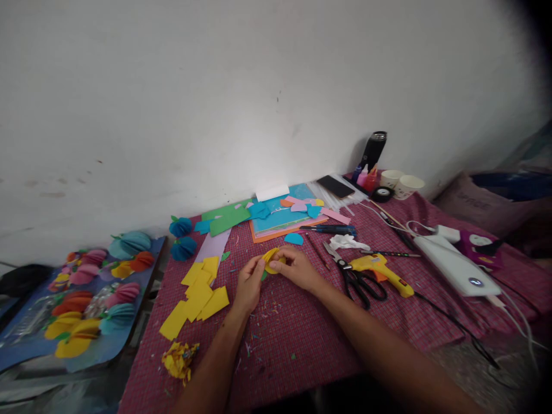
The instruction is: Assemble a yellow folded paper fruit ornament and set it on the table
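Note:
Between my two hands, above the middle of the red checked cloth, is a small yellow folded paper piece point(271, 254) with layered leaves. My left hand point(250, 280) pinches its left side. The fingers of my right hand point(297, 267) are closed on its right edge. A bit of green paper point(264, 275) shows just below it. To the left of my left hand lie several yellow paper rectangles point(200, 292), overlapping. A crumpled yellow paper ball point(179, 361) sits nearer the front. Black-handled scissors point(354, 280) and a yellow glue gun point(379, 270) lie right of my right hand.
Coloured paper sheets point(282, 213) are stacked at the back, beside a utility knife point(330, 229). A white power bank point(457, 265) with cables, paper cups point(407, 185) and a black bottle point(374, 148) stand right. Finished paper pumpkins point(77, 333) fill a blue board on the left.

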Demonstrator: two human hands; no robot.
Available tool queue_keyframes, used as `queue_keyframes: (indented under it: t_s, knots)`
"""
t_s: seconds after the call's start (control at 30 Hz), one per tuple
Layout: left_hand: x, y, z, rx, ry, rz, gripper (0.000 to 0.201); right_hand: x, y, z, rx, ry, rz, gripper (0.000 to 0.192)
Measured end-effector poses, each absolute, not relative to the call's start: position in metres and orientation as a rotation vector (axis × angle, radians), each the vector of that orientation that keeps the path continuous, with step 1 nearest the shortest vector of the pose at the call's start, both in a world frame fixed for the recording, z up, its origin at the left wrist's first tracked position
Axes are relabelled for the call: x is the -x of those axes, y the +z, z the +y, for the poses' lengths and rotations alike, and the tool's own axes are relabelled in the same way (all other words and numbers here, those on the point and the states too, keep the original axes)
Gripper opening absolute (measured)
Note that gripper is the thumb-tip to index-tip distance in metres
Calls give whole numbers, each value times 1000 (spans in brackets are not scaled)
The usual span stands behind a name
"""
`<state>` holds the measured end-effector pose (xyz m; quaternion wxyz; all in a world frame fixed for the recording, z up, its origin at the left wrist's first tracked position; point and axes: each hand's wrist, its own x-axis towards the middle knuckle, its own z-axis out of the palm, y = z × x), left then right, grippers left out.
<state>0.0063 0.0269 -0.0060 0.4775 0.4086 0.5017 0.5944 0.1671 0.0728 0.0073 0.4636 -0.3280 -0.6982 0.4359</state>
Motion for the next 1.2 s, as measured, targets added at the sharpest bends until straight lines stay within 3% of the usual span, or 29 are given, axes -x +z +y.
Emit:
queue_keyframes:
  t_s: [0.23,0.5,0.83,1.2]
  knots:
    - [-7,0,24,-1214,1383,1274,34,-167,6,77,804,1122,-1716,30]
    - [-6,-5,26,-1101,1384,1275,36,-166,2,77,814,1306,-1562,30]
    - [-8,-13,28,-1019,1375,1122,34,-166,0,75,835,1263,-1589,38]
    - [-7,-15,29,-1066,1455,1227,30,-166,3,76,817,1294,-1618,32]
